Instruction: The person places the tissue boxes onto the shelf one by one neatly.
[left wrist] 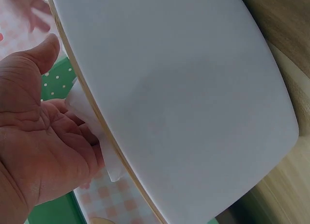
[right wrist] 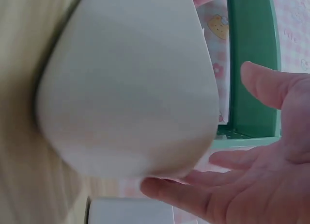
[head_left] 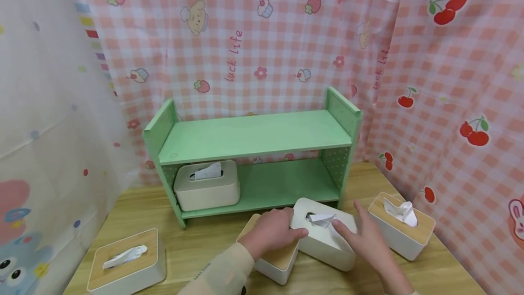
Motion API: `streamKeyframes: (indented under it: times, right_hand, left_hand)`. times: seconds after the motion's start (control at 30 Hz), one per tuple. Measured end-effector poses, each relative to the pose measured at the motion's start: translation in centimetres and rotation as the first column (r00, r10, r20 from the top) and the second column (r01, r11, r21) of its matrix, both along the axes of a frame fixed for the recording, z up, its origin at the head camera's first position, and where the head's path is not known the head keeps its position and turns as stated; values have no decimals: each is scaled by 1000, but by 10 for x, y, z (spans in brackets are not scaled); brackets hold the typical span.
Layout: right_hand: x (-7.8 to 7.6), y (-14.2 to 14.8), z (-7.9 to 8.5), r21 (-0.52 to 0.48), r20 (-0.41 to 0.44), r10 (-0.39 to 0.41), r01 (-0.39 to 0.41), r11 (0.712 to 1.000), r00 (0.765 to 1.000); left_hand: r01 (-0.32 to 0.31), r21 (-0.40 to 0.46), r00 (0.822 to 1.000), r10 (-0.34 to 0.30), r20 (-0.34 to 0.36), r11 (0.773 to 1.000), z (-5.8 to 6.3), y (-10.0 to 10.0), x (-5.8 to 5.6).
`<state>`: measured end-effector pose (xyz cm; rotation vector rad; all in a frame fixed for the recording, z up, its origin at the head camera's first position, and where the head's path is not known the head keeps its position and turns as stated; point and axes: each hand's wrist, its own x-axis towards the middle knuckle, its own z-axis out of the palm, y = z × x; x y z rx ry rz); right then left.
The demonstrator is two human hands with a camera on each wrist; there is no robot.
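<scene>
A cream tissue box with an oval slot and white tissue sits tilted on the table between both hands. My left hand is at its left end, thumb out along the near corner and fingers loosely bent. Under that hand is a white tissue box with a wooden lid; its white side fills much of the left wrist view. My right hand, fingers spread, is at the cream box's right end. In the right wrist view, fingertips of that hand are right at the box's lower edge.
A green two-tier shelf stands behind, with another cream tissue box at the left of its lower tier. Wooden-lidded tissue boxes stand at the left and the right of the wooden table. Patterned curtains surround it.
</scene>
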<state>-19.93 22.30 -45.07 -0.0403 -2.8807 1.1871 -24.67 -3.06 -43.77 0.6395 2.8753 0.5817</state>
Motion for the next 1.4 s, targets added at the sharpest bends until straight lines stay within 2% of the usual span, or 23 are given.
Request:
streamKeyframes:
  times: [0.17,0.27,0.37,0.6,0.7,0.8,0.93,1.03,1.2,1.4]
  right_hand:
    - [19,9,-11,47,84,8,-12,999,996]
    - [26,10,-14,21,121,12,-15,1000,993]
    - [30,10,-17,-29,107,11,-8,1000,994]
    - [30,5,-19,-60,95,-44,49,997,995]
    - [30,4,-19,-62,93,-88,94,994,992]
    - [30,5,-20,-84,82,-119,125,989,990]
    - [30,6,-19,-137,66,-146,154,979,987]
    - [30,7,-15,-160,67,-173,182,970,983]
    - [30,7,-5,-176,85,-192,205,963,978]
    - [29,-2,6,-224,-15,-206,198,954,978]
  left_hand:
    - [2,-1,1000,-2,-6,1000,-1,4,0]
    - [1,5,1000,-1,0,1000,-2,6,-2]
    - [6,20,1000,-6,22,1000,-5,7,-6]
    - [-27,170,991,4,134,985,-10,10,-9]
    - [-14,200,993,-11,120,980,-10,12,-5]
    - [14,180,997,-27,70,984,-9,16,1]
    - [-4,197,998,-9,68,980,-6,21,11]
    - [-32,251,996,11,84,968,-5,22,18]
    - [-42,323,998,25,59,946,-3,20,26]
    - [-45,379,999,35,33,924,4,17,31]
